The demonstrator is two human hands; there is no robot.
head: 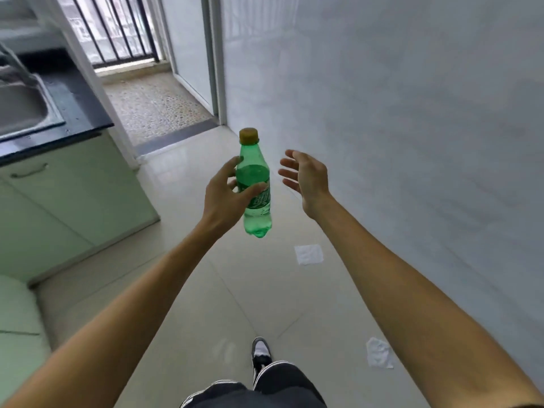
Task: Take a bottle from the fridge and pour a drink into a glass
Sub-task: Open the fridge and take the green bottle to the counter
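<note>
A green plastic bottle (255, 184) with a yellow cap is upright in mid-air in front of me, above the tiled floor. My left hand (225, 191) grips it around the label, thumb across the front and fingers behind. Just right of the bottle, my right hand (306, 179) is held apart from it, palm turned toward it and fingers spread, holding nothing. No fridge and no glass are in view.
A black countertop (79, 113) with a steel sink (23, 107) is at the left above pale green cabinets (67, 201). A grey-white wall (397, 113) runs along the right. A doorway leads to a balcony with dark railings (117, 28). Two white scraps (308, 254) lie on the floor.
</note>
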